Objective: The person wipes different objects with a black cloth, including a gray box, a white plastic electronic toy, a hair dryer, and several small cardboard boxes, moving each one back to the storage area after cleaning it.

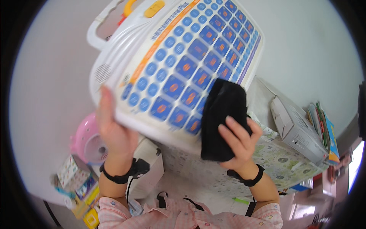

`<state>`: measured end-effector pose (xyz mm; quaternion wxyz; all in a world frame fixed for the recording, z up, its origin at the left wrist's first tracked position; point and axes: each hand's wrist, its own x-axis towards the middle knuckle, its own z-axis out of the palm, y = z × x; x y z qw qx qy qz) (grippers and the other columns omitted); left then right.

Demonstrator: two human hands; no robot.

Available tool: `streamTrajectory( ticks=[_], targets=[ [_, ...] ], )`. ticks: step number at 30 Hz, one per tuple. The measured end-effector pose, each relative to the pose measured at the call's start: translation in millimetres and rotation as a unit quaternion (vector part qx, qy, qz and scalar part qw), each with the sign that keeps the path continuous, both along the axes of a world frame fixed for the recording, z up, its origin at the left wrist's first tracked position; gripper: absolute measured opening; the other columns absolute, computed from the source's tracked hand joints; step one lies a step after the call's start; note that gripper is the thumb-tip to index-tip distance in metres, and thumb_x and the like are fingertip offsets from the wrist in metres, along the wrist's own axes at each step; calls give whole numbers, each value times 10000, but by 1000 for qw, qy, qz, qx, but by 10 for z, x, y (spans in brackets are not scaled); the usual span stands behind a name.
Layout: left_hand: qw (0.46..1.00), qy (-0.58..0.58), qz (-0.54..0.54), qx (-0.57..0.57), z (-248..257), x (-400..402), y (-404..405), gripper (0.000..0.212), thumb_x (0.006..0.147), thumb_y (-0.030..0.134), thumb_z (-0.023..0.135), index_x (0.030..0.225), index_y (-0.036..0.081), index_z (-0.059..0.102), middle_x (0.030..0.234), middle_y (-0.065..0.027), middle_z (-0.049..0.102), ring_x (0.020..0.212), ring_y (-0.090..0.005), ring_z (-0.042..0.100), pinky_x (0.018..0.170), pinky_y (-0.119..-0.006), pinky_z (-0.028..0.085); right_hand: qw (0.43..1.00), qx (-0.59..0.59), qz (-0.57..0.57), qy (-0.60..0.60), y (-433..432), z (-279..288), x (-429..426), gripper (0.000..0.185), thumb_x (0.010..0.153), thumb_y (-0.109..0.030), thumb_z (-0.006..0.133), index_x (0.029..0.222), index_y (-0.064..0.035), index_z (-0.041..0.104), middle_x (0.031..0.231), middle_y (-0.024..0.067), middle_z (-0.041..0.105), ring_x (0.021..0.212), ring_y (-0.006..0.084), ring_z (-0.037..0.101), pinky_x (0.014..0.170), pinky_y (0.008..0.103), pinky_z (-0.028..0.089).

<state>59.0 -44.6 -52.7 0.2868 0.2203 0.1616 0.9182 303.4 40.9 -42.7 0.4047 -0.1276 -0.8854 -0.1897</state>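
A white electronic learning board [177, 77] with rows of blue picture keys and round blue keys is held up, tilted, before me. It has a white carry handle [94, 31] and a yellow button [154, 9] at its upper left. My left hand [117, 134] grips the lower left corner, thumb along the side edge. In my right hand [241, 140] is a folded black cloth [223, 114], which overlaps the lower right of the keyed face and hides some keys. Contact between cloth and face is hard to tell. The board is slightly blurred.
A pink fan [87, 143] stands behind my left hand, near several small boxes [68, 171]. A white cabinet [147, 169] is below the board. At right, a table with a leaf-patterned cover [274, 151] bears a grey and white carton [303, 131] and upright books [323, 126].
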Motion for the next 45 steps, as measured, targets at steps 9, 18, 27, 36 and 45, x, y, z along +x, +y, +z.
streamTrajectory(
  ticks=[9,18,27,36,45],
  targets=[
    [965,9,157,-208,99,-309,-294,533,920,313,434,1263,-95,425,1217,-206,540,1088,-266,564,927,-353,447,957,-143,136,-213,248,1646,-405,395,793,-359,593,1040,-60,670,1113,83,642,957,286,500,850,383,371],
    [804,281,303,-427,-2182,95,-3362,409,794,110,636,1157,-56,549,947,-109,652,805,-152,609,719,-272,486,908,-394,141,-8,-1776,-1495,-1029,440,797,-41,540,1236,-72,544,1292,68,527,1082,313,362,979,380,250],
    [659,499,386,-408,-3165,-85,-5074,397,684,138,732,1017,-37,605,796,-150,654,632,-256,642,604,-308,500,948,-297,106,29,-3532,-3069,-1980,444,767,-117,597,1210,-145,575,1292,30,502,1072,336,356,961,449,255],
    [695,516,321,-385,-3287,-1250,-4863,398,640,98,722,1004,-19,612,793,-155,644,662,-307,627,612,-340,507,947,-304,100,28,-3380,-2742,-2670,516,656,-26,615,1166,-99,594,1241,39,529,995,311,383,928,408,301],
    [638,546,355,-410,-3472,-1417,-4399,366,657,101,729,987,-10,617,823,-164,651,703,-311,645,631,-341,513,930,-327,166,15,-2934,-2804,-2964,425,622,-23,604,1042,-93,610,1086,57,600,941,311,412,853,395,318]
  ],
)
